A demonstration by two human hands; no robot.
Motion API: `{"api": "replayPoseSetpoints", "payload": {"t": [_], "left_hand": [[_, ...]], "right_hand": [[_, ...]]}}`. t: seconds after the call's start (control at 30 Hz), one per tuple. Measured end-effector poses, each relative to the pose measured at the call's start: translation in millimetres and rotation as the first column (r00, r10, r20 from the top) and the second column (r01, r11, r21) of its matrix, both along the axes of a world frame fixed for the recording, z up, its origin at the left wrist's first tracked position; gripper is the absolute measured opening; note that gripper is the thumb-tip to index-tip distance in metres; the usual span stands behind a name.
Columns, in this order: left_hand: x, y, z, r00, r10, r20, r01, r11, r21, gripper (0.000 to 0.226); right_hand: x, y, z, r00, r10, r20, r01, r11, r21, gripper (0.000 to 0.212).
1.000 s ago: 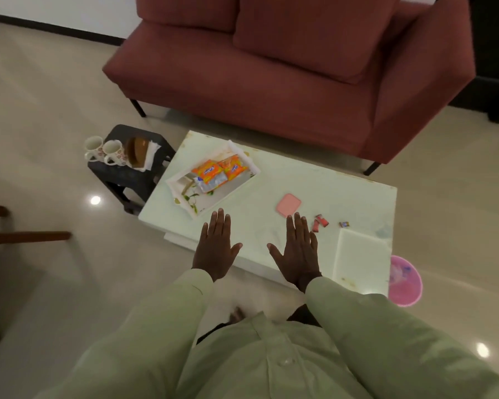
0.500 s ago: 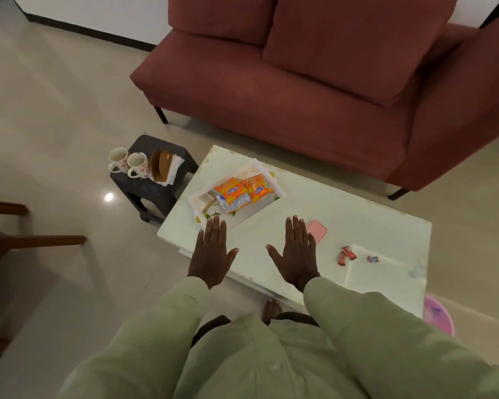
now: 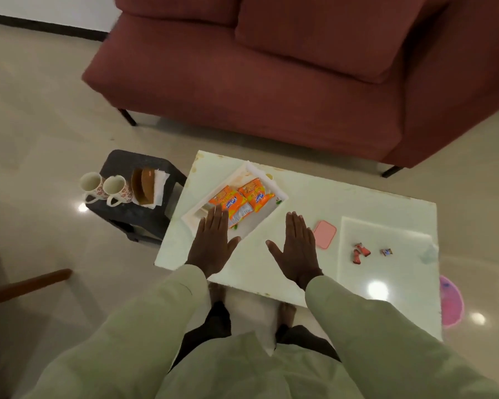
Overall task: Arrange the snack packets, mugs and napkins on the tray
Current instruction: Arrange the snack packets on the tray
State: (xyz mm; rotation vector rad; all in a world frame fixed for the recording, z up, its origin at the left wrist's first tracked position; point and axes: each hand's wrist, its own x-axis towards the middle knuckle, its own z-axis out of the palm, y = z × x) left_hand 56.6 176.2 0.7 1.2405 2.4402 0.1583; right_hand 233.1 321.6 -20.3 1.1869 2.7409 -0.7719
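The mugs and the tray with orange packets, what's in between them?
In the head view, between the mugs and tray stands a brown holder with white napkins.

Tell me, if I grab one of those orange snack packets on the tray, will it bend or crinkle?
Probably yes. The orange snack packets look like thin shiny wrapper, so they would likely flex and crinkle. They lie flat in the tray, so they seem light. The glossy film may feel a bit slippery.

Orange snack packets [image 3: 244, 200], white tray [image 3: 271, 180]
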Motion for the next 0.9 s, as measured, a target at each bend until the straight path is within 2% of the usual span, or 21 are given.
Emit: {"api": "replayPoseSetpoints", "payload": {"t": [0.13, 0.23, 0.33, 0.47, 0.63, 0.7, 0.8, 0.9], "left_hand": [[-45.5, 15.1, -14.8, 0.993, -0.089, 0.074, 0.086, 0.995, 0.047, 0.078], [-77.0, 28.6, -33.6, 0.986, -0.113, 0.126, 0.107, 0.993, 0.054, 0.075], [-105.2, 42.6, -56.4, 0.974, -0.138, 0.180, 0.130, 0.990, 0.051, 0.069], [-132.7, 66.0, -93.4, 0.968, -0.111, 0.227, 0.107, 0.994, 0.033, 0.063], [-152.6, 105.1, -156.5, 0.969, -0.070, 0.236, 0.045, 0.993, 0.108, 0.053], [-157.5, 123.1, -183.8, 0.977, -0.048, 0.207, 0.021, 0.991, 0.129, 0.051], [-164.1, 150.9, -217.2, 0.983, -0.014, 0.181, -0.010, 0.991, 0.133, 0.049], [-171.6, 177.8, -244.6, 0.990, -0.002, 0.141, -0.016, 0.991, 0.130, 0.045]], "right_hand": [[-37.1, -6.9, -8.3, 0.980, -0.198, -0.006, 0.196, 0.976, -0.090, 0.085], [-67.7, -5.7, -20.7, 0.928, -0.371, -0.031, 0.359, 0.913, -0.193, 0.084], [-93.5, -0.3, -38.9, 0.876, -0.483, -0.019, 0.453, 0.835, -0.312, 0.085], [-122.8, 18.4, -71.6, 0.771, -0.637, 0.011, 0.547, 0.654, -0.523, 0.083], [-160.7, 56.2, -132.1, 0.627, -0.778, 0.030, 0.616, 0.471, -0.631, 0.063], [-174.5, 67.9, -160.7, 0.547, -0.835, 0.054, 0.648, 0.382, -0.658, 0.061], [-188.8, 78.0, -198.9, 0.424, -0.904, 0.063, 0.680, 0.271, -0.681, 0.045], [-199.3, 86.0, -230.1, 0.271, -0.959, 0.080, 0.650, 0.121, -0.750, 0.040]]}}
